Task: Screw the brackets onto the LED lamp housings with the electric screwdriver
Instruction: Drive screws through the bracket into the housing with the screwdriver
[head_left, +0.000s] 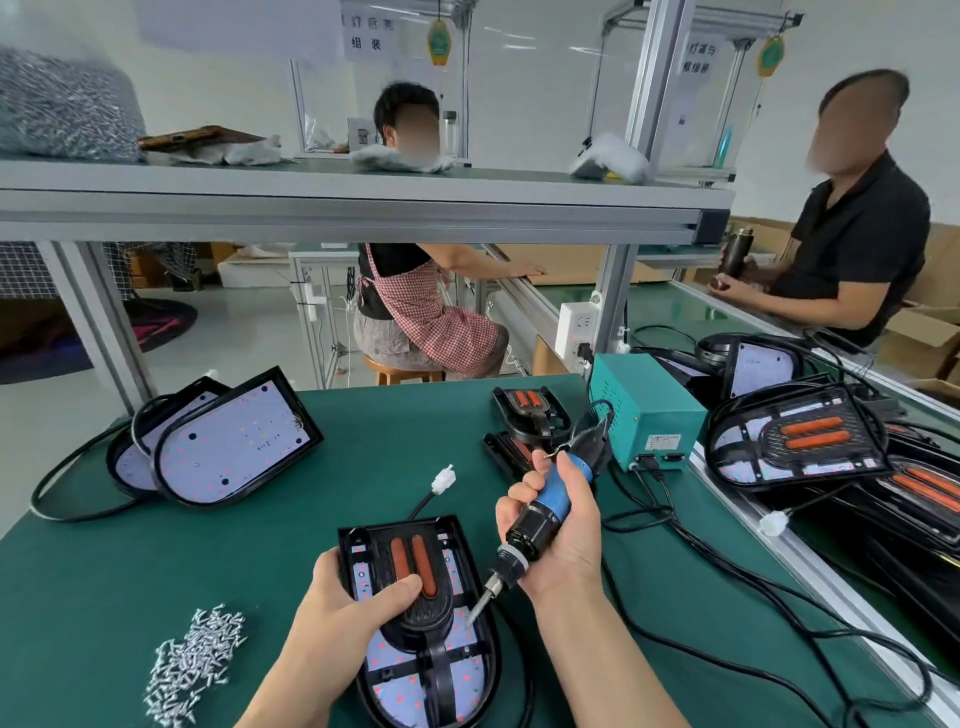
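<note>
A black LED lamp housing (470, 670) lies on the green mat in front of me, with a black bracket (423, 610) bearing two orange strips on top of it. My left hand (345, 597) grips the housing's left edge, its thumb pressing down on the bracket. My right hand (558, 525) holds the blue and black electric screwdriver (540, 512) tilted, its bit tip touching the housing's right side beside the bracket. A pile of silver screws (195, 662) lies at the lower left.
Two lamp housings (228, 441) lean at the left, loose brackets (524, 415) sit behind the screwdriver, and a teal power box (647, 415) stands to the right. Several housings (795, 447) and black cables (727, 561) fill the right side. A person sits opposite, another at the right.
</note>
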